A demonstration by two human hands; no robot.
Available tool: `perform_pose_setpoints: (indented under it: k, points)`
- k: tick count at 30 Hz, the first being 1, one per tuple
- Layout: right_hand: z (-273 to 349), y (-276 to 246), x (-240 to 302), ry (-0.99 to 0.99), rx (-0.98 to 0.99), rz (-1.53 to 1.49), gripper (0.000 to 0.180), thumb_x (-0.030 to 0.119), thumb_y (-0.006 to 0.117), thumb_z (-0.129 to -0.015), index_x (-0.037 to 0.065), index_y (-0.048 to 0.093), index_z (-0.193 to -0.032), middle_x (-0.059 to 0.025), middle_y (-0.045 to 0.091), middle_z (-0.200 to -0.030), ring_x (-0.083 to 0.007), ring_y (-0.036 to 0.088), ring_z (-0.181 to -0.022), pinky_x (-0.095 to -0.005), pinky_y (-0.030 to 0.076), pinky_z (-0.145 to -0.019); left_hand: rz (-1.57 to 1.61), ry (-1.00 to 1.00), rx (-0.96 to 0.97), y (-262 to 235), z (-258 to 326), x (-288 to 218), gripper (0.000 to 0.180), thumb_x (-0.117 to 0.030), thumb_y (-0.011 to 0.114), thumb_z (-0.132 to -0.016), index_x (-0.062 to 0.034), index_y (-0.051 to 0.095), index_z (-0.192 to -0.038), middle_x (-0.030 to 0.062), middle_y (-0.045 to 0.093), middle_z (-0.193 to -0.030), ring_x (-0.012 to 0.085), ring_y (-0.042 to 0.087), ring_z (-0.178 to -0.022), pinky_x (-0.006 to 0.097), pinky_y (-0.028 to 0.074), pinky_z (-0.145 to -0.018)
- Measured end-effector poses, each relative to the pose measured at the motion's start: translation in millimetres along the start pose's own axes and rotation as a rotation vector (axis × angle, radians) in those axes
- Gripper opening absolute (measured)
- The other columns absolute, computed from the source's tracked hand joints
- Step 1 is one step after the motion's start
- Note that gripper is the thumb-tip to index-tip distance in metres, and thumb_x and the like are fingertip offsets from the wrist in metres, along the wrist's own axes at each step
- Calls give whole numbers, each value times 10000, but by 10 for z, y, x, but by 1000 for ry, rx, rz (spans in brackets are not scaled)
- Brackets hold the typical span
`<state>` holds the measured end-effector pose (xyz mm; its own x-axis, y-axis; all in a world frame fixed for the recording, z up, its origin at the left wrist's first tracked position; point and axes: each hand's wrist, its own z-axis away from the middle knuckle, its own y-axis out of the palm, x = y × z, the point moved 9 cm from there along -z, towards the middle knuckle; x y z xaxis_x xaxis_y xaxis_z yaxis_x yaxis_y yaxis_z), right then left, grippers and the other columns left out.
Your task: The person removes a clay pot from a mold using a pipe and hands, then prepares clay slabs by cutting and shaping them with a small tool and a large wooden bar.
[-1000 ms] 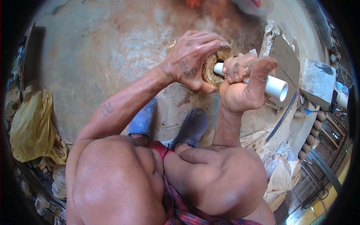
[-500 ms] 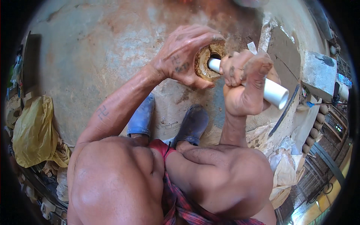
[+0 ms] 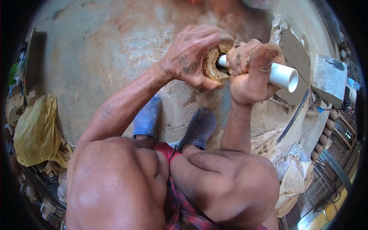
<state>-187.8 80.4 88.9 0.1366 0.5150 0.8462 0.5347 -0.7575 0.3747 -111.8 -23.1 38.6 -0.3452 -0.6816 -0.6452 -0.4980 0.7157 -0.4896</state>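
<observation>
My left hand (image 3: 189, 57) is wrapped round a thick, rough, yellow-brown piece (image 3: 210, 69) with a dark round hole in its middle. In my right hand (image 3: 251, 73) is a white plastic pipe (image 3: 283, 77), gripped around its length with the fingers closed. One end of the pipe sits at the hole of the brown piece; how deep it goes I cannot tell. The other end, open and hollow, sticks out to the right, past my wrist. Both hands are held above the floor, in front of my knees.
Below lies a stained concrete floor (image 3: 103, 65), with my blue clogs (image 3: 147, 115) on it. A yellow plastic bag (image 3: 36, 130) is at the left. To the right are a grey block (image 3: 328, 78), a dark strip (image 3: 293, 115), crumpled sheeting (image 3: 293, 184) and a row of rounded brown pieces (image 3: 323, 139).
The pipe has swung, its free end rising toward the far side, so it lies more level. Both hands have shifted slightly to the right, still gripping.
</observation>
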Motion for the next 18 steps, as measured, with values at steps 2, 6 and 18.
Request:
perform_pose_setpoints:
  k: [2,6,18]
  points:
    - [-10,-8,53,15,27,1,317,221,765,-1012,49,543,-865,-11,517,-653,-86,466,-511,-257,366,-459,6,1,6,-8,11,9,892,-494,893,-537,-67,644,-1281,134,698,-1206,357,683,-1132,479,517,-960]
    - [83,53,79,0,42,39,301,201,764,-1010,48,539,-880,-13,514,-645,-84,462,-503,-254,366,-453,7,-22,22,-4,20,37,894,-488,895,-534,-68,645,-1283,144,697,-1224,359,679,-1149,484,512,-969]
    - [45,-27,34,-108,-28,44,389,282,778,-1004,65,514,-821,-24,534,-656,-76,464,-533,-250,365,-482,-6,2,-15,-10,10,13,935,-546,902,-515,-90,652,-1293,135,702,-1235,360,674,-1162,481,500,-995]
